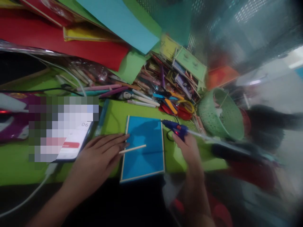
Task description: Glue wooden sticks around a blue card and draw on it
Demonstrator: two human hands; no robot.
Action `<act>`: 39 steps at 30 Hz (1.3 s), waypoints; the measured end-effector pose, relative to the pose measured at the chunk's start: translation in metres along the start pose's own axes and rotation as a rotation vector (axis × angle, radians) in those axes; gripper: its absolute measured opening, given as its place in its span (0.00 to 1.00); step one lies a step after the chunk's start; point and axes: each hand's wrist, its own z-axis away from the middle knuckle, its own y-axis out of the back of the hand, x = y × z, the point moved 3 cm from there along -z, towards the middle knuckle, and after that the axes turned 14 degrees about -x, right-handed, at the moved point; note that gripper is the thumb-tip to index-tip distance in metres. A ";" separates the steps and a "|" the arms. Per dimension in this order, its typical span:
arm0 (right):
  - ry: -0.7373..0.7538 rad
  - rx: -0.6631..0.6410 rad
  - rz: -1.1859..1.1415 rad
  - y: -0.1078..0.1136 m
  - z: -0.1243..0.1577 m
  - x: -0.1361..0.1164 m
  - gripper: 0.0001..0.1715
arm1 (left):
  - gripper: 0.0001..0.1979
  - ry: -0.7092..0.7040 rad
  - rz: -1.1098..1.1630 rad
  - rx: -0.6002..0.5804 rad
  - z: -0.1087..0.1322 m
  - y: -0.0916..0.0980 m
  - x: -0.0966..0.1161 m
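A blue card point(144, 148) framed with thin wooden sticks lies on green paper point(113, 116) in front of me. My left hand point(99, 160) rests at the card's left edge, fingers together, pinching a wooden stick point(132, 149) that reaches across the card. My right hand point(187, 148) grips a blue glue gun point(176, 128) just past the card's upper right corner, nozzle pointing left toward the card.
A phone point(73, 142) with a white cable lies left of my left hand. Pens, scissors point(175, 107) and craft sticks are heaped behind the card. A green mesh basket point(220, 116) stands at right. Red, yellow and cyan paper sheets are stacked at the back.
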 end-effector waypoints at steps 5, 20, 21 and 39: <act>-0.001 0.006 0.000 0.000 0.002 0.001 0.20 | 0.16 0.001 0.002 0.002 0.000 0.000 0.000; -0.024 0.003 -0.183 0.002 0.002 -0.005 0.20 | 0.16 -0.011 -0.002 -0.012 0.000 -0.001 -0.002; -0.009 0.007 -0.146 0.001 0.000 -0.005 0.20 | 0.16 -0.013 0.000 -0.007 0.000 -0.001 -0.002; -0.018 -0.005 -0.371 -0.010 0.002 0.006 0.19 | 0.17 -0.013 -0.036 -0.014 0.000 -0.001 -0.001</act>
